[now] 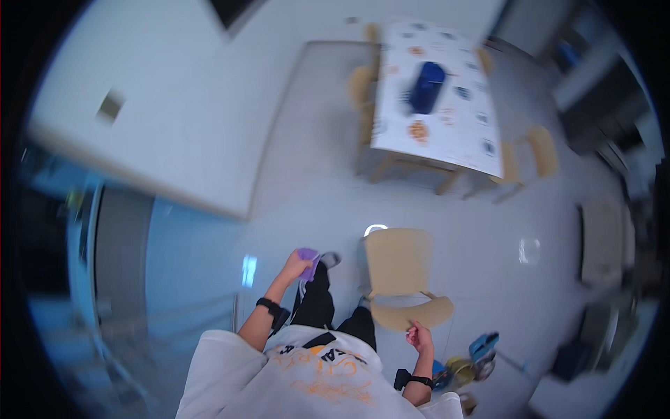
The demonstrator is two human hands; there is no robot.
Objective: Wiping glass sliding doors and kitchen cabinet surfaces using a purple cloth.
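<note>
My left hand [296, 267] grips a folded purple cloth [310, 263], held out in front of my left leg above the floor. Close to the curved backrest [398, 316] of a light wooden chair is my right hand [420, 338], its fingers partly curled. Whether those fingers touch the backrest is unclear. The chair's seat [399, 262] lies beyond the backrest, just right of my legs. A black band with a small device sits on each of my wrists.
Ahead stands a dining table [398, 139] with a patterned white top, bearing a dark blue object [428, 88], with chairs along its sides. A white wall [199, 105] juts out at left. Blue and yellow cleaning items [463, 369], apparently buckets, stand behind me at right.
</note>
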